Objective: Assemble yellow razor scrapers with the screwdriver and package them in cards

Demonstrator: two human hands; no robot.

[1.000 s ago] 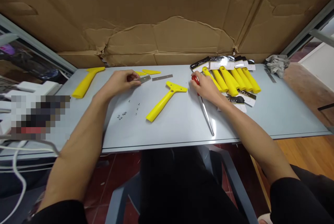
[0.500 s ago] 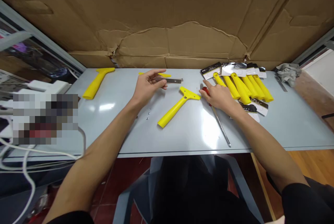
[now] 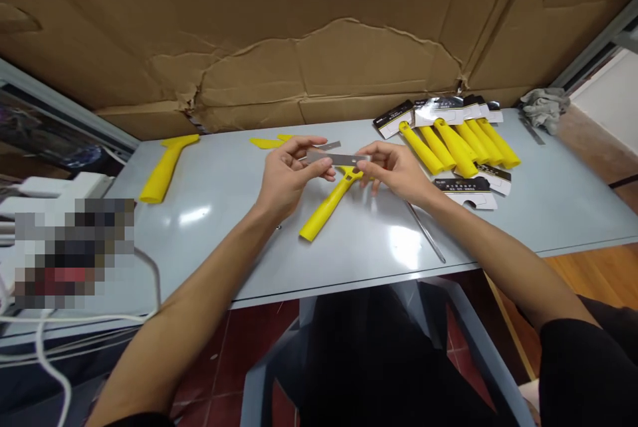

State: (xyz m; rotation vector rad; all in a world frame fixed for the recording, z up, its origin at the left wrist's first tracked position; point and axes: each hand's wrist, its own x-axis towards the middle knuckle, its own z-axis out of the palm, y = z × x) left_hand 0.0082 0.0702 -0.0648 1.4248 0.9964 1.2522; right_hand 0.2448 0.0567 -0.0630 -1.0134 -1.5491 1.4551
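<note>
A flat metal scraper blade [image 3: 336,159] with small holes is held level between both hands above the table. My left hand [image 3: 288,171] pinches its left end between thumb and fingers. The right end is pinched by my right hand [image 3: 391,168]. A second blade [image 3: 331,145] shows just behind the left fingers; whether it is also held I cannot tell. Below the hands lies a yellow scraper handle [image 3: 326,211], its head partly covered by the right fingers. Near my right forearm rests a screwdriver [image 3: 426,233], its red handle hidden. A tiny metal part [image 3: 279,228] sits beside my left wrist.
Several yellow scraper handles [image 3: 456,155] with black-and-white cards [image 3: 466,193] are piled at the right. Another yellow handle [image 3: 167,171] lies far left, and yellow pieces [image 3: 266,143] lie behind my left hand. A grey cloth [image 3: 543,108] and white cables [image 3: 64,319] flank the table.
My right hand has left the screwdriver and moved left to the blade, taking its right end. The left hand still holds the blade. The view has shifted slightly.
</note>
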